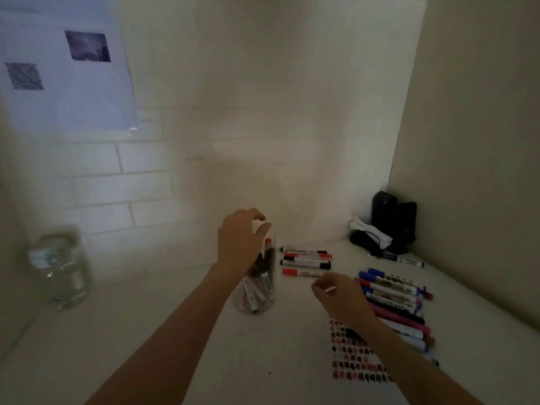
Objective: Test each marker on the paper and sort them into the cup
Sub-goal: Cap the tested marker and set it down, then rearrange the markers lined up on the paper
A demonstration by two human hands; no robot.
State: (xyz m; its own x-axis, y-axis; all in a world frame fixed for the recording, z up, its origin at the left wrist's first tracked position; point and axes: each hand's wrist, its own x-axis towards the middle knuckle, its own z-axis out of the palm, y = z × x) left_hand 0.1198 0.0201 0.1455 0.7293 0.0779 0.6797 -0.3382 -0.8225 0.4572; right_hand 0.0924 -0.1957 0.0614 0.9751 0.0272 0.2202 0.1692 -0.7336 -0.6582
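Observation:
A clear cup [264, 299] stands mid-table with several markers upright in it. My left hand [242, 241] hovers right over its rim, fingers loosely curled, and I see nothing held in them. Right of the cup lie several red and black markers [305, 258] in a row. My right hand [340, 296] reaches the right end of the nearest red-capped marker [301, 272] with its fingers curled; whether it grips the marker is unclear. The test paper [355, 361], covered in red and black scribbles, lies under my right forearm.
A pile of blue, pink and other markers [394, 299] lies at the right. One more marker [406, 261] and dark objects [391, 223] sit in the back right corner. A glass jar [58, 267] stands at the far left by the wall.

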